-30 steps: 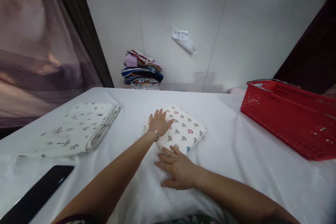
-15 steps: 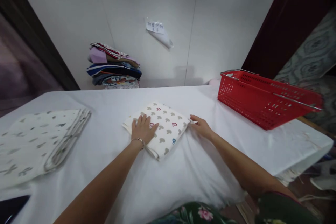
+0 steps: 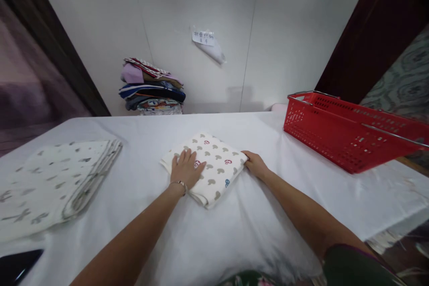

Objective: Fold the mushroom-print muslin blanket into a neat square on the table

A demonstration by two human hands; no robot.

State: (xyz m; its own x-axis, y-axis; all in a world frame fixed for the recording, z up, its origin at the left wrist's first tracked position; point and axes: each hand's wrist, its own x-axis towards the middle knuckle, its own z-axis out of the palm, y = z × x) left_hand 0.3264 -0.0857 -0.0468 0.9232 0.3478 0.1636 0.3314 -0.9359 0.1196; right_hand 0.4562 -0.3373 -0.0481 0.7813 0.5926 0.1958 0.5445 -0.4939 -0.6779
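Note:
A white folded cloth [image 3: 217,161] printed with mushrooms lies on the white-covered table [image 3: 140,232], turned so that one corner points toward me. My left hand [image 3: 186,170] rests flat on its left part, fingers spread. At the cloth's right corner my right hand [image 3: 255,163] pinches the edge between thumb and fingers; the thumb is partly hidden. To the left lies a larger folded cloth [image 3: 50,183] with grey leaf-like prints, its layered edge facing right.
A red plastic basket [image 3: 338,134] with metal handles stands on the right side of the table. Against the wall is a stack of folded clothes [image 3: 152,87]. A paper note [image 3: 203,38] hangs on the wall. A dark phone-like object [image 3: 20,263] lies at the lower left.
My right hand has closed on the right corner of the mushroom cloth. My left hand stays flat on it. The whole view has shifted slightly.

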